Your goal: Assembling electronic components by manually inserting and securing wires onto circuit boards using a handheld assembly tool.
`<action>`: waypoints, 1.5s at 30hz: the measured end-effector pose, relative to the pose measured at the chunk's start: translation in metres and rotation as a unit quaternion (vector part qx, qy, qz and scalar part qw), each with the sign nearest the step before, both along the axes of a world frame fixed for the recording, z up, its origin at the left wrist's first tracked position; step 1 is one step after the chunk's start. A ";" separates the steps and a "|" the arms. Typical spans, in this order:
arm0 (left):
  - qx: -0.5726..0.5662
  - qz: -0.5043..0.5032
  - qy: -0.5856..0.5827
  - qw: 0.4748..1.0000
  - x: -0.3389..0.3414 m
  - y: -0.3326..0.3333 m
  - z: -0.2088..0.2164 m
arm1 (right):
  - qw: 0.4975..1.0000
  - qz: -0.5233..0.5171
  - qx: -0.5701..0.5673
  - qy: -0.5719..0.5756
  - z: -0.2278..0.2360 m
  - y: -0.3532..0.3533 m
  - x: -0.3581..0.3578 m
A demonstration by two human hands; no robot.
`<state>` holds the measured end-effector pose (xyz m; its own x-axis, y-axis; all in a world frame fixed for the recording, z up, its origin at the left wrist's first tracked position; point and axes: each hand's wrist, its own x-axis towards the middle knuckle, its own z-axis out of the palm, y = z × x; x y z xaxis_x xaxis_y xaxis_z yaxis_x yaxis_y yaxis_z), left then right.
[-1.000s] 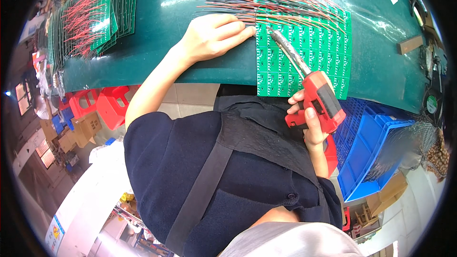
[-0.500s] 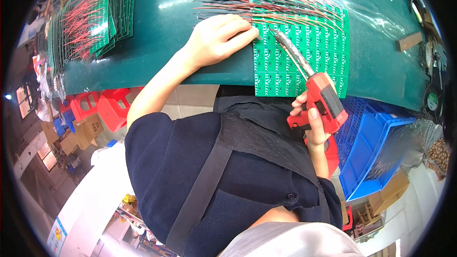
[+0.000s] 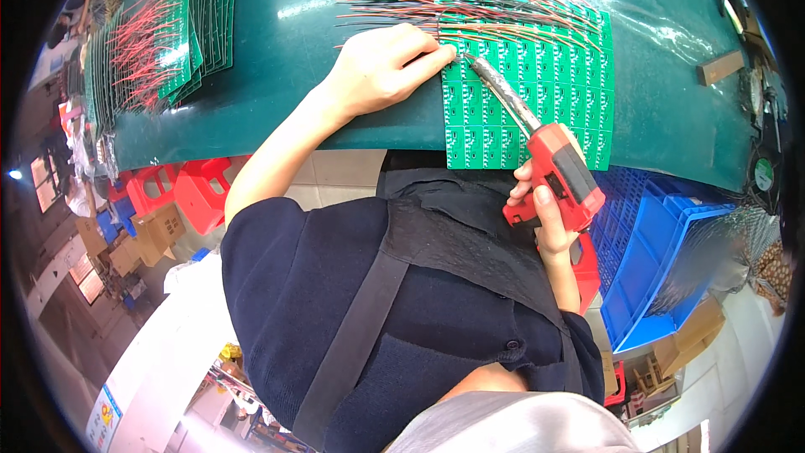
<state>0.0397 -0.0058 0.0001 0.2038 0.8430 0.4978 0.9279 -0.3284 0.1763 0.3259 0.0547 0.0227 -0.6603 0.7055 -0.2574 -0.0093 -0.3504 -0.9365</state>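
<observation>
Clasping the soldering gun point(image 3: 550, 153), the right grip point(image 3: 550, 222) curls round it (left grip point(image 3: 390, 70): I cannot tell).

At the left edge of the green circuit-board panel point(image 3: 570, 105), cannot identify anything in the pinch of the left hand point(image 3: 377, 71): too small. Cannot tell contact from gap between panel and soldering gun point(image 3: 558, 172) tip. Below the panel, cannot see the palm of the right hand point(image 3: 552, 222), hidden behind the gun. Above, cannot trace the panel's border beneath the wires point(image 3: 495, 10). Far left of the panel, cannot see the board stack point(image 3: 186, 29) whole: cut by the picture's top.
</observation>
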 end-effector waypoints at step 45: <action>-0.002 -0.039 0.031 0.999 0.006 0.021 0.006 | 0.999 -0.010 0.004 0.042 -0.002 0.009 0.012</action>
